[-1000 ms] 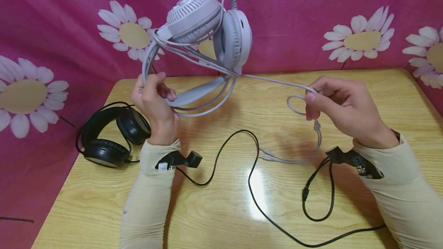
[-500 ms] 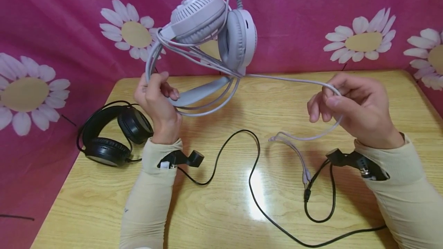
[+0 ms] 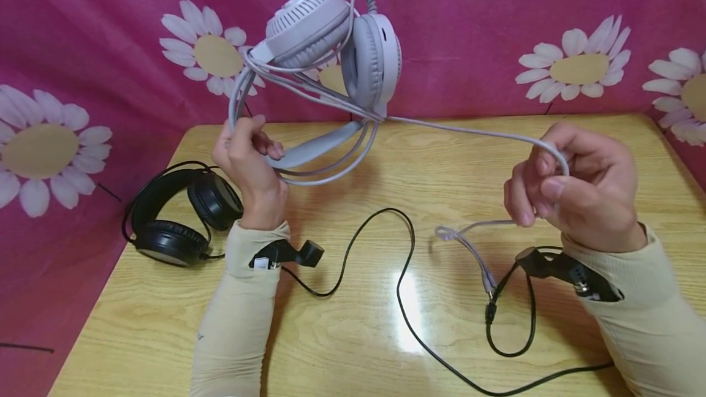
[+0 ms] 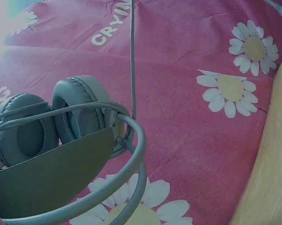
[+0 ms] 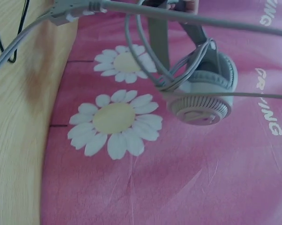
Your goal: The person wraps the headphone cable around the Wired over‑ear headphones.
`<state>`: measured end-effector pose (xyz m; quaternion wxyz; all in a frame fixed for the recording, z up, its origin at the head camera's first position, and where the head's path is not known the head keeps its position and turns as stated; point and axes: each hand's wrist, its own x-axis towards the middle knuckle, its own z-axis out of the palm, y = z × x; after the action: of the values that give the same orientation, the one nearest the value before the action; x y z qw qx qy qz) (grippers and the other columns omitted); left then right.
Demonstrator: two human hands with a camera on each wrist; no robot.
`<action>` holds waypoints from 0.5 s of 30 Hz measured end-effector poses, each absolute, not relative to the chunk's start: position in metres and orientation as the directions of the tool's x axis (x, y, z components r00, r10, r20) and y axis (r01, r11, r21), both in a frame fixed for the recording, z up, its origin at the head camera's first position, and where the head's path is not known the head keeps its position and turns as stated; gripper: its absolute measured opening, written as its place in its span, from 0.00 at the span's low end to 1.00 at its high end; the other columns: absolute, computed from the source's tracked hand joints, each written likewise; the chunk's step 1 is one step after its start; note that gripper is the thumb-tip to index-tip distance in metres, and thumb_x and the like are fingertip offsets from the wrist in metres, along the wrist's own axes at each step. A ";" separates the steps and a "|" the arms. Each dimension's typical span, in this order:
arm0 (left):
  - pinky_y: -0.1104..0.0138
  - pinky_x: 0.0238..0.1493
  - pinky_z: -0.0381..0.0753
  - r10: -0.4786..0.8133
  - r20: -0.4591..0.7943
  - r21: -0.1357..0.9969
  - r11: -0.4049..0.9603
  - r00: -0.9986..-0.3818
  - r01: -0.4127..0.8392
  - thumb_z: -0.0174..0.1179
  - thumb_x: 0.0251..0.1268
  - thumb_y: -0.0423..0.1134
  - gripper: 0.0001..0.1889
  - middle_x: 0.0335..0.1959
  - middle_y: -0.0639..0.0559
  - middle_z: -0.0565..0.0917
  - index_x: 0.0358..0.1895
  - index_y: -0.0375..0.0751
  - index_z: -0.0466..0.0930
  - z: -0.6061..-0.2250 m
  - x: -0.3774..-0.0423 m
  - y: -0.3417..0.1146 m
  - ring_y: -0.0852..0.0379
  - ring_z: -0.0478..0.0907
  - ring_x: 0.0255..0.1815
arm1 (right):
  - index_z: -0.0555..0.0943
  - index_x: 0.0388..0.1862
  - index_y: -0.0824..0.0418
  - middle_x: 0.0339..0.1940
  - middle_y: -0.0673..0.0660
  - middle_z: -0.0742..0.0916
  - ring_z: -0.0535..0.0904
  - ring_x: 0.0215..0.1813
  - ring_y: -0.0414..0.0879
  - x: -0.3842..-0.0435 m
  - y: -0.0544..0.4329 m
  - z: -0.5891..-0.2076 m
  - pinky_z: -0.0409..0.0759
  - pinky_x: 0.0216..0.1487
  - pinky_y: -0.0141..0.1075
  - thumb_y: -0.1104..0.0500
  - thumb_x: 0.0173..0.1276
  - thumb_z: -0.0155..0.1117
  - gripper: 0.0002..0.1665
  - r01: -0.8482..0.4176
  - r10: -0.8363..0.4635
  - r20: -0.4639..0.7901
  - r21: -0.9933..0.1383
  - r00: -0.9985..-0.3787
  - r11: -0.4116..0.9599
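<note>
My left hand [image 3: 250, 170] grips the white headset [image 3: 309, 32] by its headband, holding it up over the back of the table with the ear cups upward. A microphone boom sticks out at its top. Several turns of its cable wrap across the band, and the free length [image 3: 469, 132] runs taut to my right hand [image 3: 590, 192], which pinches it between thumb and index finger. Below that hand the cable dangles to a small splitter, large in the right wrist view [image 5: 68, 10], and two plugs [image 3: 488, 280]. Padded ear cups [image 4: 80, 110] show in the left wrist view.
Black headphones [image 3: 171, 242] lie at the left of the wooden table [image 3: 342, 348]. Their black cable [image 3: 401, 290] snakes across to the right, with a looped end [image 3: 510, 354] under the right wrist. A pink daisy-print cloth [image 3: 452, 35] hangs behind.
My right hand has moved to the right along the white cable, leaving a longer stretch between the hands. The plugs have swung right, beside the black loop. My left hand stays nearly still.
</note>
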<state>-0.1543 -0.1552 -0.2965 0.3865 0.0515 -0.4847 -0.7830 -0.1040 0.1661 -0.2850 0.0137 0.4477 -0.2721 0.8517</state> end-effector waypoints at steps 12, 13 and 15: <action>0.70 0.16 0.70 -0.664 0.297 0.796 -0.225 -0.686 0.562 0.55 0.54 0.33 0.10 0.08 0.58 0.67 0.17 0.46 0.73 -0.297 -0.154 -0.160 0.61 0.65 0.07 | 0.70 0.53 0.91 0.18 0.56 0.64 0.57 0.17 0.41 -0.093 0.163 -0.286 0.53 0.19 0.30 0.85 0.61 0.42 0.20 -0.286 -0.272 0.753 -0.518 -0.599 -0.806; 0.70 0.16 0.70 -0.668 0.292 0.796 -0.228 -0.684 0.561 0.55 0.55 0.33 0.11 0.08 0.58 0.67 0.16 0.45 0.72 -0.297 -0.154 -0.160 0.60 0.65 0.07 | 0.71 0.52 0.92 0.18 0.56 0.64 0.58 0.18 0.42 -0.092 0.164 -0.287 0.53 0.19 0.30 0.86 0.61 0.43 0.20 -0.306 -0.273 0.746 -0.537 -0.608 -0.787; 0.69 0.16 0.71 -0.676 0.281 0.796 -0.232 -0.681 0.559 0.55 0.55 0.32 0.11 0.08 0.58 0.66 0.16 0.45 0.70 -0.297 -0.155 -0.161 0.60 0.65 0.08 | 0.73 0.52 0.92 0.18 0.56 0.66 0.60 0.19 0.43 -0.091 0.166 -0.289 0.54 0.20 0.31 0.86 0.60 0.43 0.20 -0.340 -0.275 0.733 -0.569 -0.622 -0.749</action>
<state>-0.1549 -0.1608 -0.2968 0.3948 0.0612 -0.4777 -0.7824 -0.0910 0.1661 -0.2888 0.0195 0.4340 -0.3539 0.8282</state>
